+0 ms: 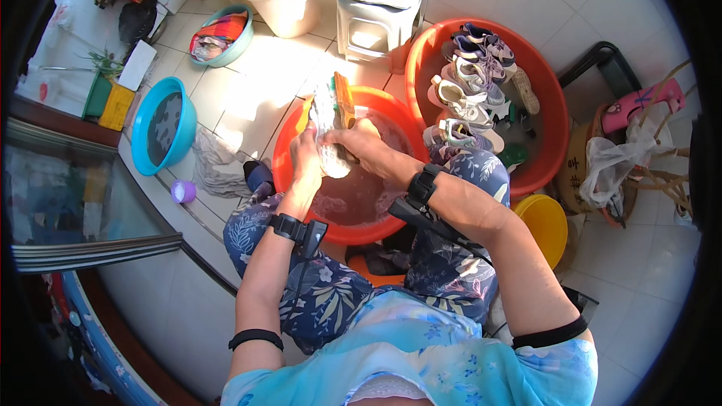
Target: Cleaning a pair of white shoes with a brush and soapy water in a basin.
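Observation:
Over a red plastic basin (351, 234) of cloudy, sudsy water, my left hand (305, 152) grips a shoe (334, 162) with a white, ridged sole. The shoe is tilted up, its sole towards my right side. My right hand (364, 141) is closed around a wooden scrubbing brush (343, 96), whose bristle side lies against or very near the sole. The fingers of both hands partly cover the shoe, and sunlight bleaches its far end. The basin stands between my knees.
A larger red tub (555, 141) at the right holds several wet sneakers (474, 76). Behind stand a grey plastic stool (372, 17) with insoles and a white bucket (282, 0). At the left are a blue basin (189, 124), a grey cloth (217, 163) and a purple cup (183, 192). A yellow bucket (544, 231) stands by my right knee.

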`<state>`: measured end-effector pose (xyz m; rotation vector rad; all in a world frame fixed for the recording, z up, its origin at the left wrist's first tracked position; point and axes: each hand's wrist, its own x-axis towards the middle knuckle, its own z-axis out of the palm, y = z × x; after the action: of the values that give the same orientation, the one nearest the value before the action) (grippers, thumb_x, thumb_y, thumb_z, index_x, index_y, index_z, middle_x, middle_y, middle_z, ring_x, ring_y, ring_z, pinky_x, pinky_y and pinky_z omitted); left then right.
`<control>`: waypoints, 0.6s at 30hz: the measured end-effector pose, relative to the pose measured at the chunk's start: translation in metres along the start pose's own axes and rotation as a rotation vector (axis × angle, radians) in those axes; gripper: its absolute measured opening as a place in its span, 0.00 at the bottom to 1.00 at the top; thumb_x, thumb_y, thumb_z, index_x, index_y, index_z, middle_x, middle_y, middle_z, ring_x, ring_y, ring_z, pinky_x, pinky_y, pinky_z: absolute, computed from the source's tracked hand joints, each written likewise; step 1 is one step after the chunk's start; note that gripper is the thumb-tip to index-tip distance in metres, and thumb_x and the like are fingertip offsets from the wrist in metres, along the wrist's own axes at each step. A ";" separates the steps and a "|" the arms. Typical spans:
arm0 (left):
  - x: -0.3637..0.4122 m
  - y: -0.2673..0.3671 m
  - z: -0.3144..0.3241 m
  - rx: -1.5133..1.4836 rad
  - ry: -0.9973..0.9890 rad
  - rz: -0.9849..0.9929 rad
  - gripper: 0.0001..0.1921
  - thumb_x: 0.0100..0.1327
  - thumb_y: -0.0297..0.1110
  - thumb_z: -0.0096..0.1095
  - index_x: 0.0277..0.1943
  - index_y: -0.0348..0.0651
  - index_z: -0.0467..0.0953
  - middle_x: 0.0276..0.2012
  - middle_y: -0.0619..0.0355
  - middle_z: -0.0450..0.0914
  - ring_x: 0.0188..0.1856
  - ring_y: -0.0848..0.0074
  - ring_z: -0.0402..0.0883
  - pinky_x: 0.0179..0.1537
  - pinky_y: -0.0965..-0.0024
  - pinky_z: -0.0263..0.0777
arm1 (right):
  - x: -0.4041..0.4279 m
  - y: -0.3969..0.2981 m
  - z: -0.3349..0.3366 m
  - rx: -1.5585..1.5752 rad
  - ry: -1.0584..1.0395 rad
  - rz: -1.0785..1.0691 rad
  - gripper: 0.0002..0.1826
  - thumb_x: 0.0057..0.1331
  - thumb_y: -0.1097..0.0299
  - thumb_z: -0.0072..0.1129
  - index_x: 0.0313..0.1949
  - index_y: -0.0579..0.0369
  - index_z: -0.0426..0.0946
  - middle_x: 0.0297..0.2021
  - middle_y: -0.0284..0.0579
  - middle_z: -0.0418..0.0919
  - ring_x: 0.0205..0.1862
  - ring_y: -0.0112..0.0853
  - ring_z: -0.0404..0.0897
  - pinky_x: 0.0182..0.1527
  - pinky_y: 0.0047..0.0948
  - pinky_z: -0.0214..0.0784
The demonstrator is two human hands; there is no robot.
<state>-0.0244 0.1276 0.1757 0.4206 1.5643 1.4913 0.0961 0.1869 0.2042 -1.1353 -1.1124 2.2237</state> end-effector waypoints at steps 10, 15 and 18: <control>0.001 0.006 -0.020 0.029 -0.269 -0.053 0.20 0.66 0.47 0.50 0.48 0.36 0.72 0.38 0.55 0.78 0.37 0.74 0.79 0.36 0.72 0.75 | 0.000 -0.003 -0.007 0.086 0.115 -0.048 0.06 0.50 0.71 0.63 0.21 0.57 0.75 0.14 0.37 0.71 0.13 0.24 0.66 0.15 0.23 0.54; -0.033 0.039 -0.017 0.124 -0.365 0.040 0.16 0.59 0.40 0.63 0.46 0.40 0.73 0.35 0.62 0.76 0.32 0.83 0.71 0.34 0.80 0.64 | -0.019 -0.019 -0.028 0.326 -0.013 -0.049 0.12 0.54 0.70 0.64 0.38 0.58 0.76 0.28 0.39 0.80 0.27 0.25 0.79 0.28 0.22 0.71; -0.048 0.038 -0.009 0.195 -0.308 0.014 0.17 0.58 0.39 0.63 0.48 0.41 0.72 0.36 0.63 0.75 0.34 0.83 0.71 0.42 0.74 0.66 | -0.022 -0.018 -0.040 0.354 -0.045 -0.039 0.15 0.53 0.68 0.66 0.39 0.58 0.75 0.31 0.38 0.80 0.31 0.25 0.79 0.31 0.23 0.72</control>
<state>-0.0188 0.0935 0.2264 0.7389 1.4636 1.2204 0.1412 0.2024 0.2149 -0.9097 -0.7093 2.3062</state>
